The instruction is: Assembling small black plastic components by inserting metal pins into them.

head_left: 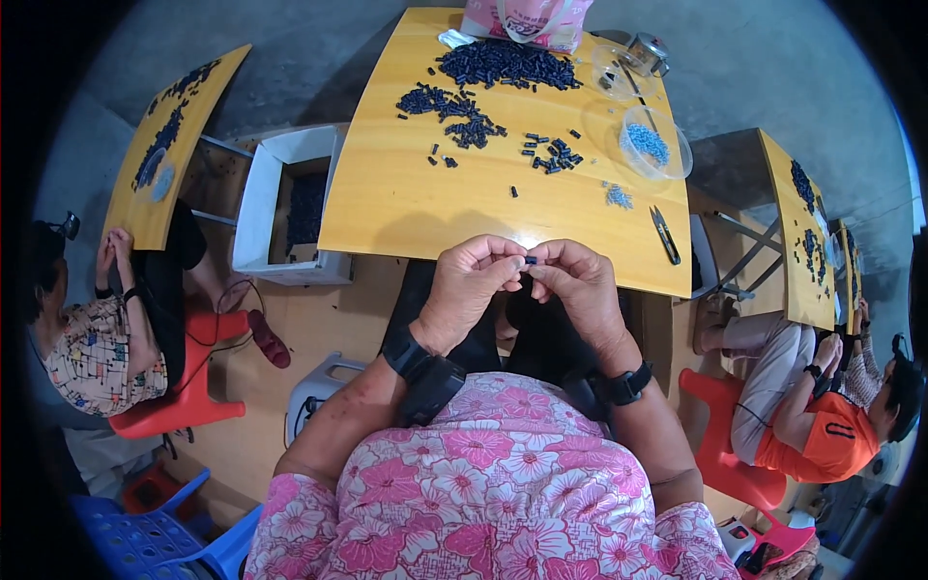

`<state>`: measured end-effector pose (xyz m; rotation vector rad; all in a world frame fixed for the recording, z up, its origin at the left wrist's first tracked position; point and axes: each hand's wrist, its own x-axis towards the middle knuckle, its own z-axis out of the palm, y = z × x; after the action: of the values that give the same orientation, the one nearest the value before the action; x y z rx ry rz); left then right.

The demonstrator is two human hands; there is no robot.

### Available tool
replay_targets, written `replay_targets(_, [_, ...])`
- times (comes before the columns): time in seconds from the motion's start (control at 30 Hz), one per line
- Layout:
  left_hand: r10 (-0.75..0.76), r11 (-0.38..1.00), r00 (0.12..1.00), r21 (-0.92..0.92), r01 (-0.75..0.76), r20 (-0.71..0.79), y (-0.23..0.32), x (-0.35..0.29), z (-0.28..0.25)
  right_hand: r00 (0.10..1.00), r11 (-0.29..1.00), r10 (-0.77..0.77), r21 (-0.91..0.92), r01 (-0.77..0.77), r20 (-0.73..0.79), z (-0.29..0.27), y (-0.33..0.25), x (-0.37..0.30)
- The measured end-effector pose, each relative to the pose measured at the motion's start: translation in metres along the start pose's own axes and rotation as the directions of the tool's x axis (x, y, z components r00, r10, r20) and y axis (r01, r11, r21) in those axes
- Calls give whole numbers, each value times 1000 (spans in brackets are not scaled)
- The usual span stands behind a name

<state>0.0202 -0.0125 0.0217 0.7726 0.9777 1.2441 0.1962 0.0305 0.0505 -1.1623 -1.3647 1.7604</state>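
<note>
My left hand [474,285] and my right hand [580,287] meet just off the near edge of the table, thumbs and forefingers pinched together. Between the fingertips sits a small dark cylindrical piece [531,259], touched from both sides. Fingers hide part of it, and any smaller part inside is too small to make out. On the table beyond lie a few loose dark pieces [553,155], with a larger dark heap [507,66] at the far side. Small light-blue pieces [619,196] lie at the right, beside a clear tub [657,145] filled with more of them.
Black thread snips [665,235] rest near the table's right edge. A second clear container [619,72], a metal cup [648,53] and a pink bag [527,21] stand at the back. A white box [280,203] is left of the table. People sit at tables on both sides.
</note>
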Motion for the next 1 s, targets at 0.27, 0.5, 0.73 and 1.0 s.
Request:
replay_targets(0.27, [-74,994,996,-84,70,-46,-6,0,4,994,995,-76,61,81,-74,-2,6,-1])
replay_targets(0.5, [-150,977,989,-157,145,-17,-10,3,4,991,994,-103,13,105,-88,-3,10,3])
replay_targets(0.73, [-205,972,978,-115,207,29,-8,6,4,991,996,-92,-1,92,-99,-8,17,6])
replay_targets(1.0, [-297,955,952,0,297,71,-8,17,-3,971,966,-228,-142,217,-68,-15,27,11])
